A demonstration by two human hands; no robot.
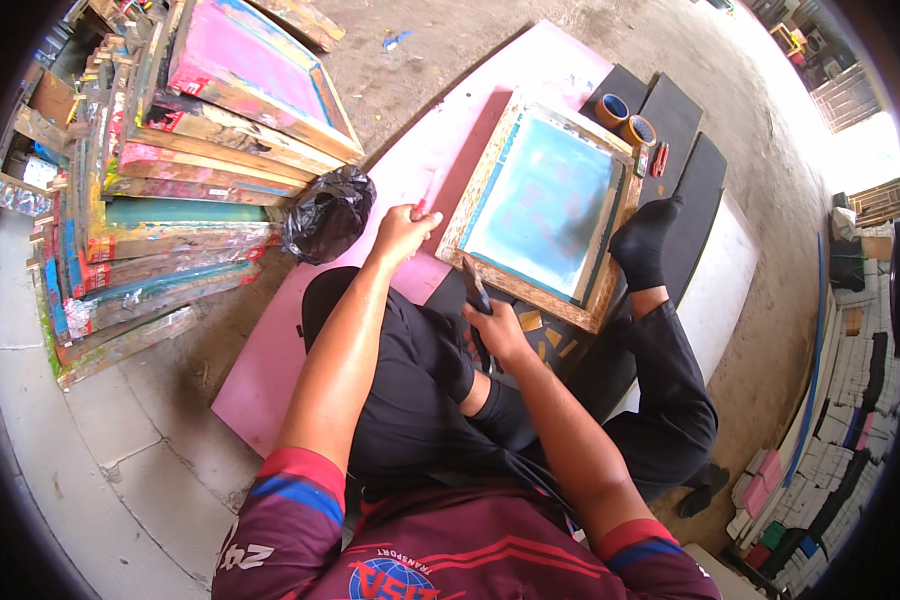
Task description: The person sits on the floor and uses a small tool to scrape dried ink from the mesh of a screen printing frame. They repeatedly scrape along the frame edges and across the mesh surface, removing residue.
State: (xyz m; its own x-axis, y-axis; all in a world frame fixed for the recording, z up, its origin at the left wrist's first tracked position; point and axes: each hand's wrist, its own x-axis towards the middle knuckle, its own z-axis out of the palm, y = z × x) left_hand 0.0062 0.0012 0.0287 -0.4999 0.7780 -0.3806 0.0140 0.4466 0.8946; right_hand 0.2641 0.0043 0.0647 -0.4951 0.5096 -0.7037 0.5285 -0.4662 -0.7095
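Note:
A wooden screen-printing frame (610, 290) with blue-stained mesh (540, 200) lies tilted in front of me, its lower right side near my foot. My left hand (402, 235) is closed around a slim red-handled tool (422, 206), just left of the frame; its thin end points up and away, and its exact kind is unclear. In my right hand (498, 328) are dark-handled pliers (477, 288), gripped with the jaws up by the frame's near left corner. Whether the jaws touch the wood I cannot tell.
Stacked paint-stained frames (190, 215) stand at left beside a black plastic bag (332, 212). Two tape rolls (638, 130) and a red cutter (660, 160) lie beyond the frame on dark boards (705, 165). Under these is a pink sheet (270, 385). My crossed legs (400, 420) are close by.

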